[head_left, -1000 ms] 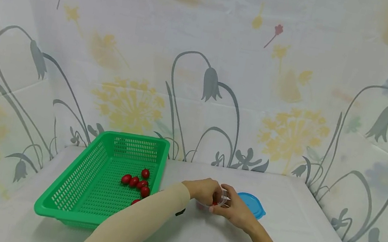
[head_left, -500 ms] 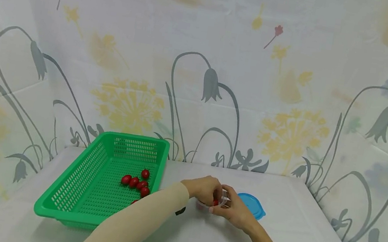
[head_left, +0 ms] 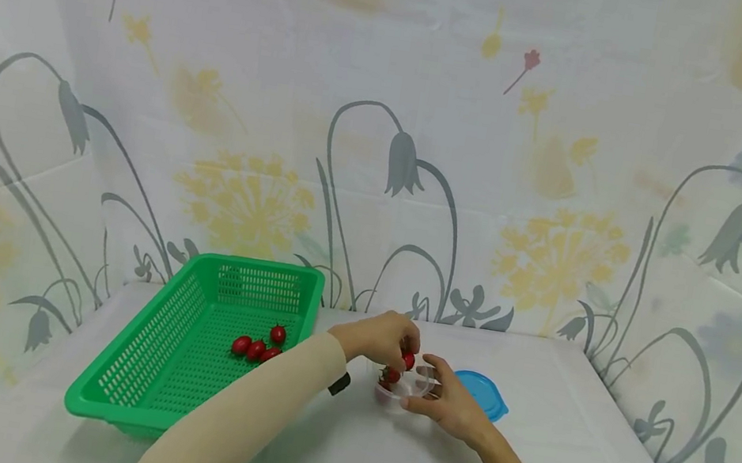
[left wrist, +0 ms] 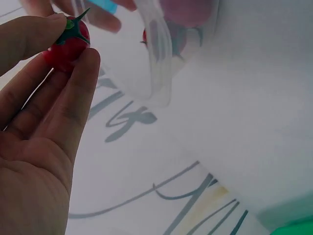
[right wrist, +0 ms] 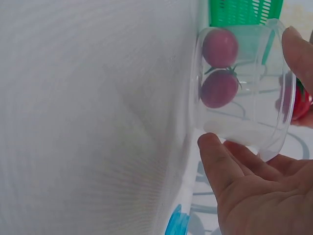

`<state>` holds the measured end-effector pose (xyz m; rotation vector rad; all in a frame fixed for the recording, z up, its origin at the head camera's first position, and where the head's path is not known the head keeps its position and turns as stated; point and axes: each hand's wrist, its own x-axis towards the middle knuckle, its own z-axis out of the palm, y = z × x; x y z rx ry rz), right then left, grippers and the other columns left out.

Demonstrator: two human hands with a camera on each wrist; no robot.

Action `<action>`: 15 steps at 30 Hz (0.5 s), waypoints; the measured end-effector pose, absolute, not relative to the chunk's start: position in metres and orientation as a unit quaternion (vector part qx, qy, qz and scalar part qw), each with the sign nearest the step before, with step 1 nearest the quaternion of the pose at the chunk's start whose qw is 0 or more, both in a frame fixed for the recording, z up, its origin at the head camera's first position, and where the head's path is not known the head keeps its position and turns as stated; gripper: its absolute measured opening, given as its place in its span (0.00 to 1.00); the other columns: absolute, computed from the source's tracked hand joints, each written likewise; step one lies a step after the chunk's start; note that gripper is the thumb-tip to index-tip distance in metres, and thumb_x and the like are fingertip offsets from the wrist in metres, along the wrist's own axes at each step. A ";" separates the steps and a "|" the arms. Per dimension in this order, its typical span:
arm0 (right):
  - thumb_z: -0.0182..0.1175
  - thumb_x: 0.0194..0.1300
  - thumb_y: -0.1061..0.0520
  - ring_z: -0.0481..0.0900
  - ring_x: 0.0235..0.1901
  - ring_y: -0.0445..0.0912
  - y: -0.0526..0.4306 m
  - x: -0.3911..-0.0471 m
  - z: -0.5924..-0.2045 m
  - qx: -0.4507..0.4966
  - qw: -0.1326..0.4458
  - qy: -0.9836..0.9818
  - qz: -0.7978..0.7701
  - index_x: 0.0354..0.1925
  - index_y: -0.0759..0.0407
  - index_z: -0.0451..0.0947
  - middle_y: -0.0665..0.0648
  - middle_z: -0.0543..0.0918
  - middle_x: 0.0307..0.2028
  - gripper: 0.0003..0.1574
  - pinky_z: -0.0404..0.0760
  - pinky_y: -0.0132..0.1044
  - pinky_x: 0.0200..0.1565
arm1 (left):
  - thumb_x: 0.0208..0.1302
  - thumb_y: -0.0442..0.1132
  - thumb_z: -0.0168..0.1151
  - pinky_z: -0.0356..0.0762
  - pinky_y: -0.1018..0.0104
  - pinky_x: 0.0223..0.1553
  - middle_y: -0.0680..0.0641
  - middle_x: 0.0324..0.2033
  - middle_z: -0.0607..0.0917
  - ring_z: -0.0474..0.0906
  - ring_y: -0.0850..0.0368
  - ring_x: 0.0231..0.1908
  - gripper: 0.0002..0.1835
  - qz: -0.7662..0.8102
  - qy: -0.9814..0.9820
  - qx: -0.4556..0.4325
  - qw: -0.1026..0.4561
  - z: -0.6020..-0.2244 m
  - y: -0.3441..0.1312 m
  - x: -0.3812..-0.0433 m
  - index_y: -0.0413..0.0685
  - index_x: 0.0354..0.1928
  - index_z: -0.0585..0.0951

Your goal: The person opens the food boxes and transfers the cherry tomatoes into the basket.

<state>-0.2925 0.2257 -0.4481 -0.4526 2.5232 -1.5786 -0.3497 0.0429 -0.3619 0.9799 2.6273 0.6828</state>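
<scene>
My left hand (head_left: 375,338) is just above a clear plastic container (right wrist: 254,110), pinching a red cherry tomato (left wrist: 68,51) by thumb and fingertips. The tomato's green stem end shows near the thumb in the left wrist view. On the container's right side my right hand (head_left: 449,405) grips the wall, thumb and fingers spread around it. Through the clear wall, the right wrist view shows a cherry tomato (right wrist: 220,48) and a second tomato (right wrist: 219,89) lying at the bottom.
A green plastic basket (head_left: 134,344) stands at the left with several cherry tomatoes (head_left: 242,345) in it, partly hidden behind my left sleeve. A blue lid (head_left: 482,392) lies on the white table (head_left: 570,437) behind my right hand. Flowered cloth (head_left: 372,224) hangs behind the table.
My left hand has come up out of the container and slightly left, with a cherry tomato in its fingers. The right hand keeps its place on the container.
</scene>
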 end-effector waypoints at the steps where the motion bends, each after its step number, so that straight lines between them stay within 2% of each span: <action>1: 0.71 0.55 0.49 0.73 0.56 0.59 0.226 -0.293 -0.448 -0.151 0.066 0.836 -0.524 0.71 0.61 0.50 0.66 0.64 0.65 0.56 0.78 0.48 0.49 | 0.52 0.31 0.71 0.77 0.73 0.33 0.54 0.32 0.81 0.76 0.62 0.33 0.12 0.233 0.903 0.338 0.124 -0.360 0.041 -0.349 0.46 0.39 0.82; 9: 0.70 0.56 0.50 0.74 0.53 0.57 0.226 -0.293 -0.450 -0.149 0.063 0.838 -0.521 0.71 0.60 0.50 0.66 0.65 0.65 0.55 0.79 0.47 0.47 | 0.54 0.33 0.70 0.76 0.75 0.36 0.54 0.32 0.80 0.76 0.61 0.34 0.10 0.213 0.906 0.355 0.087 -0.341 0.017 -0.346 0.47 0.39 0.82; 15: 0.70 0.56 0.50 0.74 0.52 0.56 0.225 -0.293 -0.449 -0.142 0.063 0.840 -0.520 0.71 0.60 0.50 0.66 0.65 0.65 0.55 0.78 0.47 0.47 | 0.56 0.33 0.68 0.77 0.72 0.37 0.54 0.33 0.81 0.76 0.59 0.36 0.09 0.226 0.903 0.356 0.081 -0.329 -0.010 -0.342 0.46 0.39 0.81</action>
